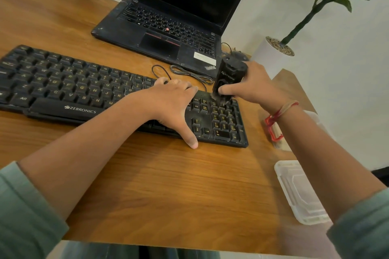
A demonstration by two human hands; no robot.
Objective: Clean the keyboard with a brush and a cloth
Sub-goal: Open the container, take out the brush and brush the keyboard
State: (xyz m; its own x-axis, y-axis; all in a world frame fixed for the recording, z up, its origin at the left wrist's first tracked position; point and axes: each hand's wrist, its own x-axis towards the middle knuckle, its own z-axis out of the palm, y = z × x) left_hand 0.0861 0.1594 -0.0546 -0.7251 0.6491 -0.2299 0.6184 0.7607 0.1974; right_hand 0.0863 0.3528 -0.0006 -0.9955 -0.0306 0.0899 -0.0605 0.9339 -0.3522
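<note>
A black brush (228,75) is gripped in the right hand (254,86), with the thumb laid across the near face of its blocky handle and the fingers wrapped round the far side. The handle is held nearly upright, leaning slightly away, so that the bristles (219,100) are set down on the top rows of the numeric pad (224,120) at the right end of the Zebronics keyboard (63,82). The left hand (170,101) is laid flat, fingers straight and spread, over the keys just left of the arrow cluster, and the thumb is stretched down to the wooden table (168,185) at the keyboard's front edge. Nothing is grasped by it; the board is simply pinned.

The brushing step appears to be in hand, and pale dust can be seen on the pad's keys. It would be done well if short strokes were drawn along the gaps between key rows in one direction, toward the open table edge, not back over the main keys. Light pressure is advised, so that only the bristle tips are bent. The steadying hand is best kept down, lest the board slide into the coiled cable (189,73) and the ThinkPad laptop (168,27) behind.

No cloth can be made out. A clear plastic container (299,191) is seen at the table's right edge.
</note>
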